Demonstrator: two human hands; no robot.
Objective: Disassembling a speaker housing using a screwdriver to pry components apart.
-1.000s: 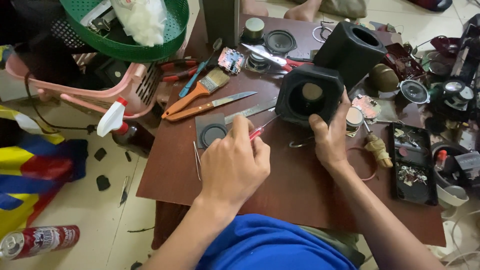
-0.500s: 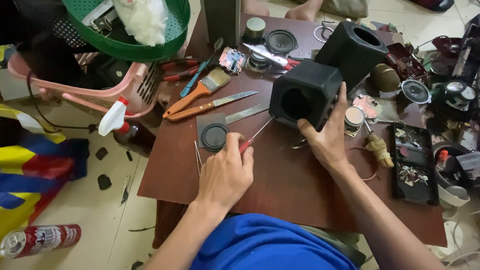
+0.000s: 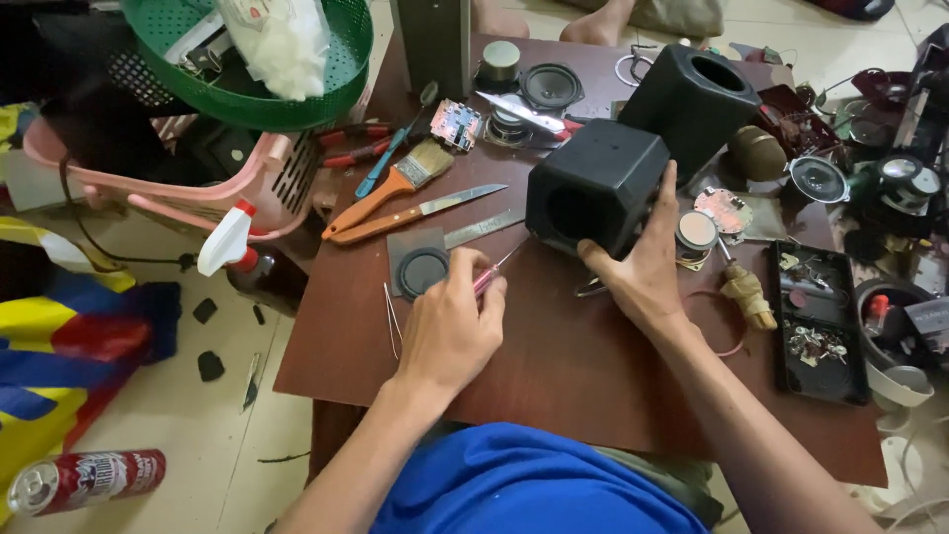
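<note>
Right hand (image 3: pixel 647 267) clasps the black speaker box (image 3: pixel 596 184) on the table (image 3: pixel 554 366) (thumb under, fingers up its side); left hand (image 3: pixel 452 331) pinches a screwdriver (image 3: pixel 491 275), tip toward the box.

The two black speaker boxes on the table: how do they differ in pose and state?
The near speaker box lies tipped, its round hole facing the person, and the right hand grips it. The far speaker box stands free behind it, its hole turned upward, with no hand on it. Both are black, cube-like, and their holes look empty.
</note>
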